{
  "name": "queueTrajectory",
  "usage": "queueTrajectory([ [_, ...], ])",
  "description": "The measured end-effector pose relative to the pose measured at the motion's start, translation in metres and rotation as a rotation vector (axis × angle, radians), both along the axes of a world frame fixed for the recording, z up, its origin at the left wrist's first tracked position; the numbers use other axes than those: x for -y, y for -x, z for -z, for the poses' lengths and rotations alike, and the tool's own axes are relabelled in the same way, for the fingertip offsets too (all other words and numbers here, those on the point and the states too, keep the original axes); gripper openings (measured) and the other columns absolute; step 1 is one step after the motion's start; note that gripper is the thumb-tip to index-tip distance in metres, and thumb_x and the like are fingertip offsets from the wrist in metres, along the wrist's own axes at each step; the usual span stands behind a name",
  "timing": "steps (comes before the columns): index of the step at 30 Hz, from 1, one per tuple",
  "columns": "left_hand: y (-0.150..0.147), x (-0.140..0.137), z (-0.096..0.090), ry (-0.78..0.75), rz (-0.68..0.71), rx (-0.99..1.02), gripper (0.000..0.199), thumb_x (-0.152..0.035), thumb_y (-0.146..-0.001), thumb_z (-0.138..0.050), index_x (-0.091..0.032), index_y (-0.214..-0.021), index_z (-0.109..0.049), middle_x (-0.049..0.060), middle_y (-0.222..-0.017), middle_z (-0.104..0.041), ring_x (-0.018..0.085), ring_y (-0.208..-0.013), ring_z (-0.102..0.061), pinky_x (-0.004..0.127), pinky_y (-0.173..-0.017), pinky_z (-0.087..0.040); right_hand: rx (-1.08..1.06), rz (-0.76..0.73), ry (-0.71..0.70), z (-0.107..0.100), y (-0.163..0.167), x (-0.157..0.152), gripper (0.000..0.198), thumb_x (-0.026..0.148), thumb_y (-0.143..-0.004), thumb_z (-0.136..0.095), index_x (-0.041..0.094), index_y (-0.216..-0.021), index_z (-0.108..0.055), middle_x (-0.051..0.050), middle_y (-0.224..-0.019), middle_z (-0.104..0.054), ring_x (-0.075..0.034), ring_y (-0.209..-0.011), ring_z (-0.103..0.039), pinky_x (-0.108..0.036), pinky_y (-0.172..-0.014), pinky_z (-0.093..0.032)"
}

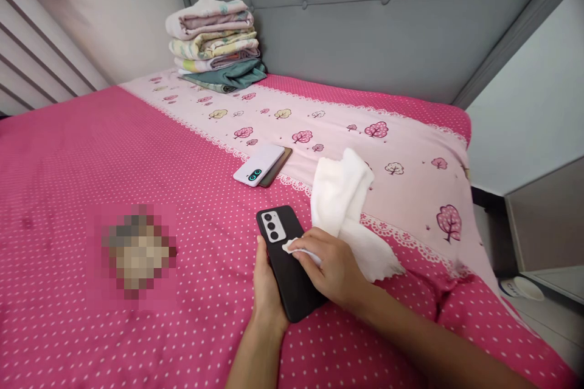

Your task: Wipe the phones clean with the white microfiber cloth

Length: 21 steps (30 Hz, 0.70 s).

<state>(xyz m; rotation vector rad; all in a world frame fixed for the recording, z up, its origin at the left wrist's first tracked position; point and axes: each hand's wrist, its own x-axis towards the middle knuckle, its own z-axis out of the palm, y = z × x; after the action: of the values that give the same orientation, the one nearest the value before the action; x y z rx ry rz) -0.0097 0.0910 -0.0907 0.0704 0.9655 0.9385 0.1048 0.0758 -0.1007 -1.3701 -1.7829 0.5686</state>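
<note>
My left hand [265,285] grips a black smartphone [292,276] along its left edge, and the back with its camera block faces up. Pinched in my right hand [335,267] is a small piece of white tissue [292,246], which rests against the phone's back just below the cameras. Most of the tissue is hidden under the fingers. Beyond the right hand, a crumpled white cloth [340,194] lies on the bed. A lilac phone [262,161] lies partly on top of a brown phone [279,168], past the black one.
The bed has a pink dotted sheet [196,328] with a tree-print band. Folded cloths [214,42] are stacked against the grey headboard [365,36]. At left lies a pixelated object [139,252] I cannot make out. A white cup-like item [522,287] is on the floor at right.
</note>
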Motion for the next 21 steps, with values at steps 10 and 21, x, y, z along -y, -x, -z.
queueTrajectory([
  [10, -0.0011, -0.0007, 0.0003, 0.0, 0.004, 0.0, 0.047, -0.048, -0.084, -0.038, -0.009, -0.087, -0.066, 0.013, -0.074, -0.071, 0.022, -0.065, -0.066, 0.033, -0.063, -0.051, -0.003, 0.0, -0.002, 0.0005, 0.0006, 0.0008, 0.02, 0.015, -0.083, -0.048, 0.021, -0.091, -0.064, -0.002, -0.087, -0.063, -0.015, -0.079, -0.059, -0.028, -0.074, -0.046],
  [21, 0.0013, -0.0004, 0.0005, -0.01, 0.03, 0.018, 0.049, -0.051, -0.083, -0.039, -0.01, -0.087, -0.066, 0.013, -0.076, -0.071, 0.023, -0.066, -0.066, 0.034, -0.065, -0.051, 0.008, -0.003, 0.001, -0.0006, 0.0005, -0.0007, 0.02, 0.015, -0.083, -0.047, 0.022, -0.091, -0.064, -0.003, -0.086, -0.063, -0.015, -0.078, -0.059, -0.028, -0.074, -0.046],
])
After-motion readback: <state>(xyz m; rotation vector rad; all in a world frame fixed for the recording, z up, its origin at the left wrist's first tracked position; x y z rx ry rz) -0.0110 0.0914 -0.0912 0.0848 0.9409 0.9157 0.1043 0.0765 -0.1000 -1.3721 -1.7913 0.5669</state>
